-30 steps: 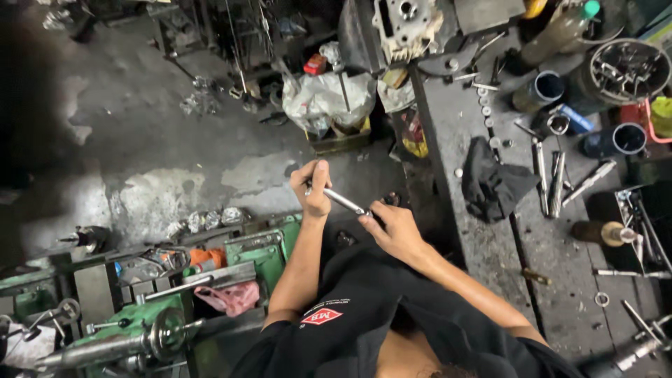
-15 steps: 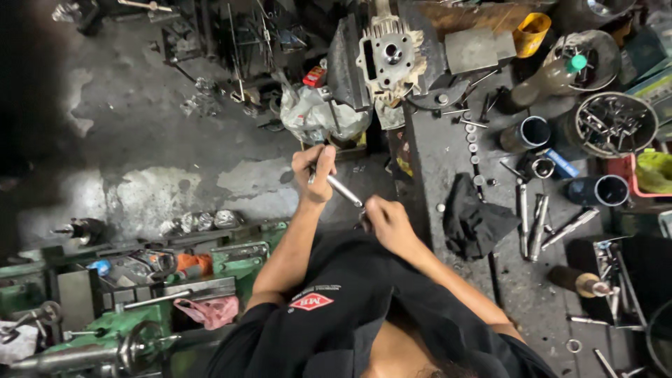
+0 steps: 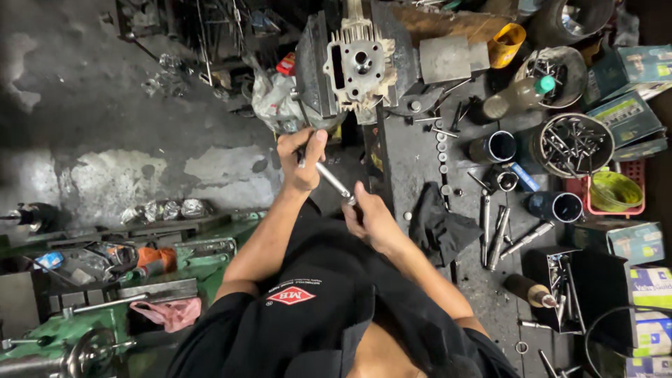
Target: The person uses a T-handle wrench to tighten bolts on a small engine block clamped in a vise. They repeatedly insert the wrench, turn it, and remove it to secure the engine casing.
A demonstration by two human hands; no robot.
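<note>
Head view: both hands hold one shiny metal rod (image 3: pixel 333 180) just off the workbench's (image 3: pixel 420 168) left edge. Left hand (image 3: pixel 302 159) is wrapped tight round its far end, right hand (image 3: pixel 369 218) round its near end, below the clamped engine part (image 3: pixel 359 64), likely to keep it steady.

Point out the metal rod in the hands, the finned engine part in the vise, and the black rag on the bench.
metal rod (image 3: pixel 332 180), head view, middle of its shaft.
finned engine part (image 3: pixel 360 64), head view, its flat face.
black rag (image 3: pixel 437 227), head view, centre of the cloth.
</note>
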